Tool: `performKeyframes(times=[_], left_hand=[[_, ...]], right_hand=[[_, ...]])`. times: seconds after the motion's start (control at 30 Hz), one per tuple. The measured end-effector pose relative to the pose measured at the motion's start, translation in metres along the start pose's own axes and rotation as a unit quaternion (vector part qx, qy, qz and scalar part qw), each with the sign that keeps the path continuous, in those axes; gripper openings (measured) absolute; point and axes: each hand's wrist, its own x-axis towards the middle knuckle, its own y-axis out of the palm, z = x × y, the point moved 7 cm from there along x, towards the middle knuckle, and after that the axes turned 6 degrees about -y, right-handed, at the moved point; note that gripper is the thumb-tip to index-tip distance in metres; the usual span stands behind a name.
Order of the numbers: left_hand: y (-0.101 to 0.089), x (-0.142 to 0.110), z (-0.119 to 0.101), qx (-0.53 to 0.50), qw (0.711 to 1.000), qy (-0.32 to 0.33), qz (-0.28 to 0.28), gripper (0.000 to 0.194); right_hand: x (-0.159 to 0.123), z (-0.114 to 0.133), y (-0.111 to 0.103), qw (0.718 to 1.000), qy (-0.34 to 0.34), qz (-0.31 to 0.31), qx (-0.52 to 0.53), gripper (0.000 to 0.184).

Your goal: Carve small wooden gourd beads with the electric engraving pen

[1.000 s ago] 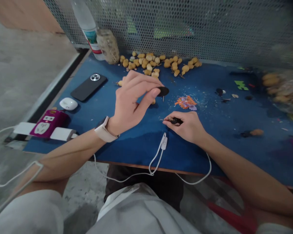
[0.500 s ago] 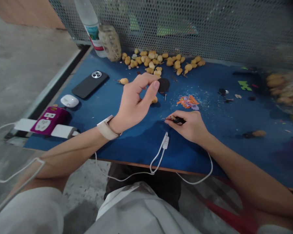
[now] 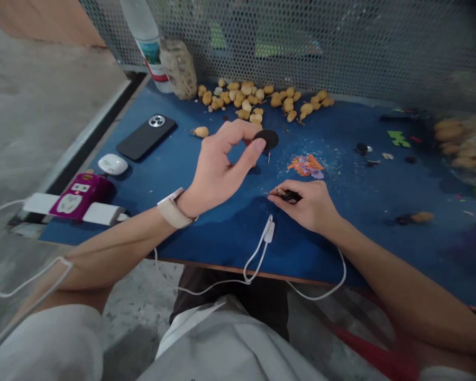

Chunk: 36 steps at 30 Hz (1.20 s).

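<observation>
Two hands [image 3: 222, 169], one disc [image 3: 268, 138], one phone [image 3: 145, 138], one bottle [image 3: 150, 53], one jar [image 3: 179, 70]

Left forearm [image 3: 135, 238] ran diagonally up from the lower left, bare, elbow bent. Left wrist [image 3: 188, 203] was close to straight, in line with the forearm. Left hand [image 3: 226, 166] was raised, thumb side toward the head camera; index finger arched, thumb [image 3: 249, 159] extended to meet it in a pinch, remaining fingers largely hidden behind. Right forearm [image 3: 392, 275] came in from the lower right, bare, angled inward. Right hand [image 3: 311, 203] sat lower and nearer the torso, back of hand up, thumb and index finger drawn together in a tight grip, other fingers mostly obscured. Hands were apart, not touching.
</observation>
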Motion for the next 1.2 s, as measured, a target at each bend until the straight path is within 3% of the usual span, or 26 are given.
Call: performKeyframes(times=[0.17,0.37,0.47,0.57,0.63,0.73,0.8,1.03,1.2], left_hand=[[0.005,0.012,0.029,0.042,0.998,0.037,0.018,0.023],[0.030,0.040,0.119,0.043,0.999,-0.025,0.002,0.028],[0.042,0.043,0.138,0.046,0.999,-0.025,0.011,0.033],[0.039,0.034,0.117,0.038,0.999,-0.029,0.022,0.030],[0.042,0.022,0.084,0.027,0.995,-0.005,0.092,0.011],[0.053,-0.001,0.034,-0.019,0.973,0.054,0.225,0.020],[0.060,-0.011,0.020,-0.023,0.961,0.067,0.266,0.018],[0.072,-0.016,0.029,-0.061,0.953,0.040,0.294,0.023],[0.067,-0.014,0.028,-0.081,0.960,0.012,0.266,0.014]], right_hand=[[0.000,0.000,-0.001,1.000,0.005,-0.007,-0.011,0.016],[0.000,0.001,0.000,1.000,0.002,-0.005,-0.010,0.017],[0.001,0.000,0.000,1.000,0.011,-0.002,-0.011,0.019],[0.002,0.001,-0.002,1.000,0.019,-0.014,-0.009,0.019],[0.002,0.002,-0.005,0.999,0.027,-0.031,-0.009,0.017],[0.002,0.001,-0.009,0.997,0.040,-0.059,-0.009,0.013],[0.002,-0.001,-0.011,0.997,0.044,-0.066,-0.011,0.012],[0.000,-0.001,-0.009,0.998,0.047,-0.052,-0.005,0.013],[0.001,-0.001,-0.010,0.997,0.050,-0.063,0.008,0.009]])
